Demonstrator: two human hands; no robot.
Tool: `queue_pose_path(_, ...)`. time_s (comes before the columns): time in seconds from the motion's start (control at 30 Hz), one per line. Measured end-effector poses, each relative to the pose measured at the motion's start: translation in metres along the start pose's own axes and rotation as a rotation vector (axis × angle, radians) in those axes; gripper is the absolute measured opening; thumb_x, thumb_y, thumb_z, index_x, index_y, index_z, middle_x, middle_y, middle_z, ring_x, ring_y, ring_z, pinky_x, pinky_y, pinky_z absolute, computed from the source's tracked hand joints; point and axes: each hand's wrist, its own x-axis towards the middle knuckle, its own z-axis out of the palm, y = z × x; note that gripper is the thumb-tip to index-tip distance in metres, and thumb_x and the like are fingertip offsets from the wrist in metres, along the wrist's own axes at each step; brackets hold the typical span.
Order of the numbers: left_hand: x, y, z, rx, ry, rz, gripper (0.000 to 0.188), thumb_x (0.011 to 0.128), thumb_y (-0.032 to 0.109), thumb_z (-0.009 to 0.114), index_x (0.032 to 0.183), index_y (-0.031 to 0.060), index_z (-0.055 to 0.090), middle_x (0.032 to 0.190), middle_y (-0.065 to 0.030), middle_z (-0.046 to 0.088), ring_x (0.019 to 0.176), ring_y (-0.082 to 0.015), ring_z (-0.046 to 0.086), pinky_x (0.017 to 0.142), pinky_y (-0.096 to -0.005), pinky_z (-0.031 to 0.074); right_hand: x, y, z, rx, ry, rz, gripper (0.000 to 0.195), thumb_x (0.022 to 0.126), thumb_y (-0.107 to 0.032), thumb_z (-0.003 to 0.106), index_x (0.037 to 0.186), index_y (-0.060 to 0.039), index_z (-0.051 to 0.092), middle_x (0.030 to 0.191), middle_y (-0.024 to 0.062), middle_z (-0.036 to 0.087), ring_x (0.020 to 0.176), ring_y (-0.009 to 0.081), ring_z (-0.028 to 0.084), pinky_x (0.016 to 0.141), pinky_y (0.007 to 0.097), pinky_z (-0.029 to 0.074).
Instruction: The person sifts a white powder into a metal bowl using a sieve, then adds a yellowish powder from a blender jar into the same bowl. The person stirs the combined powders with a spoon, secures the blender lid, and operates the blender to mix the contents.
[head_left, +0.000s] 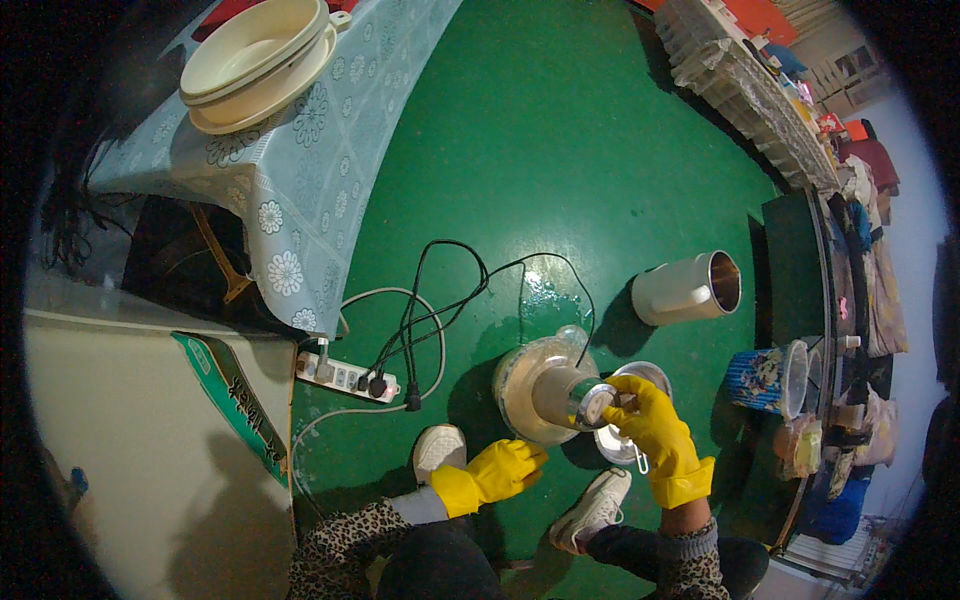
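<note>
A cream-coloured appliance (553, 394) with a round base and a silver-topped upright part stands on the floor before me. My right hand (652, 424), in a yellow rubber glove, has its fingertips at the silver top; whether they grip it I cannot tell. My left hand (507, 471), gloved too, is half curled just below the wide base, and nothing shows in it. Beside the appliance, partly behind my right hand, are metal bowls (616, 448). A black cord (583, 300) reaches the appliance. Farther right is a cream jug-like container (673, 291) with a metal inside.
A power strip (349, 377) with tangled cords lies left on the green floor (525, 150). Cream basins (255, 60) stand on a cloth-covered table (300, 165). A patterned bin (765, 379) is at the right. Wet patches shine beyond the appliance. My shoes flank the work area.
</note>
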Motion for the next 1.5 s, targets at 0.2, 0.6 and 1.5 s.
queue_pose_path(0.2,0.002,0.001,-0.001,0.025,0.019,0.045,0.032,0.09,0.023,0.069,0.115,0.0027,0.069,0.116,-0.0142,0.07,0.104,-0.0326,0.066,0.09,-0.0442,0.054,0.004,0.019,0.004,0.081,0.051,-0.115,0.047,0.084,-0.018,0.085,0.127,-0.0045,0.069,0.089,0.013,0.075,0.076,0.0212,0.071,0.07,0.0345,0.055)
queue_pose_path(0.6,0.003,0.002,-0.004,0.03,0.011,0.033,0.033,0.09,0.023,0.07,0.115,0.0023,0.069,0.116,-0.0146,0.07,0.104,-0.033,0.066,0.089,-0.0442,0.054,0.004,0.023,0.005,0.086,0.048,-0.089,0.049,0.085,-0.019,0.084,0.129,-0.0051,0.069,0.094,0.0118,0.075,0.08,0.0209,0.07,0.074,0.0344,0.054)
queue_pose_path(1.5,-0.001,-0.001,0.002,0.021,-0.008,0.003,0.033,0.091,0.023,0.07,0.117,0.0029,0.07,0.12,-0.0144,0.07,0.108,-0.0323,0.065,0.092,-0.044,0.053,-0.003,-0.004,-0.003,0.083,-0.046,0.036,0.045,0.089,-0.007,0.08,0.132,-0.0074,0.066,0.114,0.0064,0.071,0.097,0.0166,0.066,0.087,0.032,0.054)
